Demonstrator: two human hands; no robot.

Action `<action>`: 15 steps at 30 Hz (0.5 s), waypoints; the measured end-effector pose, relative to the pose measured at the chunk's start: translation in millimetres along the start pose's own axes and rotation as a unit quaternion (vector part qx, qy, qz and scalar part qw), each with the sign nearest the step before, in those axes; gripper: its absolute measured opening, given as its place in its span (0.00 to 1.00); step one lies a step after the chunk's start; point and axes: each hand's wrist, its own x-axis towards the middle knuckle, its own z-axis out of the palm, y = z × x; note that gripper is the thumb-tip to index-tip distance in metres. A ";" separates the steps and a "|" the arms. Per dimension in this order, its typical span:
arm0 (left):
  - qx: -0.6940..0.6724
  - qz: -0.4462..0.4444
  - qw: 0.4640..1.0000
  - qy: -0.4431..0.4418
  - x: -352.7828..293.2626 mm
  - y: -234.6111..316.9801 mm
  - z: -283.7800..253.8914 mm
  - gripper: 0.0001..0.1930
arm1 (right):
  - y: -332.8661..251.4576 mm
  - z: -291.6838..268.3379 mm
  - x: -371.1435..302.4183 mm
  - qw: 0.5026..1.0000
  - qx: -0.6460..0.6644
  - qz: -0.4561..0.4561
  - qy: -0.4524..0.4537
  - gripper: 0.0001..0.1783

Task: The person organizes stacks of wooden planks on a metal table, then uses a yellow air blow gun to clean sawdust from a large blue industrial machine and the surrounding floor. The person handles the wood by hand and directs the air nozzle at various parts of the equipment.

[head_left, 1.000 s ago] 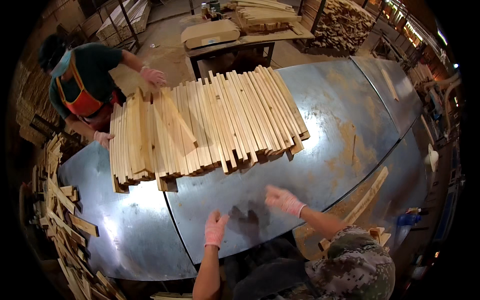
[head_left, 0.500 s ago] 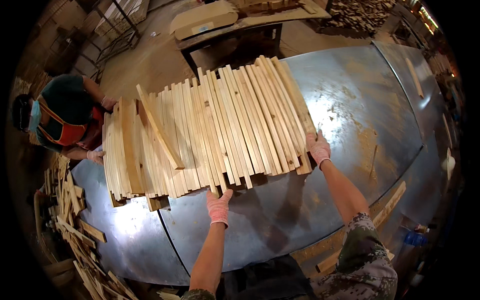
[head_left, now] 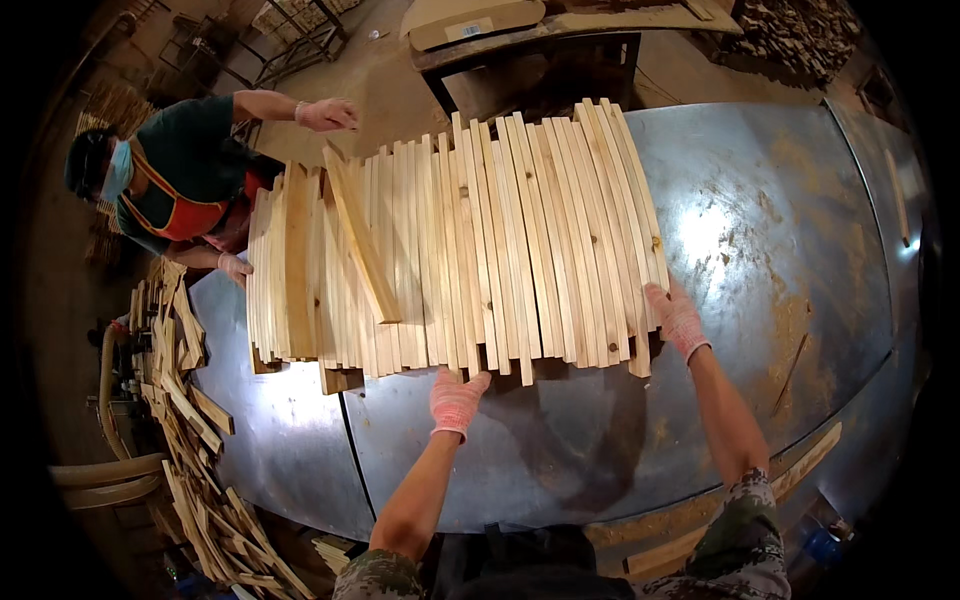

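Note:
A wide row of pale wooden strips (head_left: 510, 250) lies side by side across a metal-topped table (head_left: 740, 220). My left hand (head_left: 458, 402), in a pinkish knit glove, grips strip ends at the row's near edge; its fingertips are partly hidden. At the near right corner, my right hand (head_left: 677, 318), gloved alike, is closed against the outermost strip, its fingers partly out of sight. One loose strip (head_left: 360, 240) lies aslant on top of the row, near a wider board (head_left: 298, 260). Darker wood ends show beneath the row.
Across the left end stands a co-worker (head_left: 180, 190), one gloved hand (head_left: 236, 268) at the row, the other raised (head_left: 328, 115). Scrap wood (head_left: 190, 400) is heaped along the table's left side. A workbench (head_left: 530, 40) stands beyond. A seam crosses the tabletop.
The co-worker's far hand has left the row and risen. The rightmost strips now sit closer together. My hands remain at the row while the whole view has shifted.

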 end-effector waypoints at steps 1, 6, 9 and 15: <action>-0.014 -0.013 0.999 0.036 -6.2 14.8 3.3 0.51 | -5.5 -3.6 3.3 1.000 -0.007 0.004 0.008 0.29; 0.044 -0.014 0.999 0.008 -52.3 71.3 24.4 0.42 | 13.8 -47.9 26.2 0.997 0.066 0.038 -0.033 0.29; 0.075 0.012 0.996 -0.040 -36.2 54.7 29.6 0.46 | -3.7 -64.0 32.4 0.994 -0.004 0.070 -0.082 0.31; -0.278 0.088 0.956 -0.041 2.7 53.4 14.1 0.37 | -15.1 -62.4 75.0 0.997 -0.020 0.029 -0.065 0.40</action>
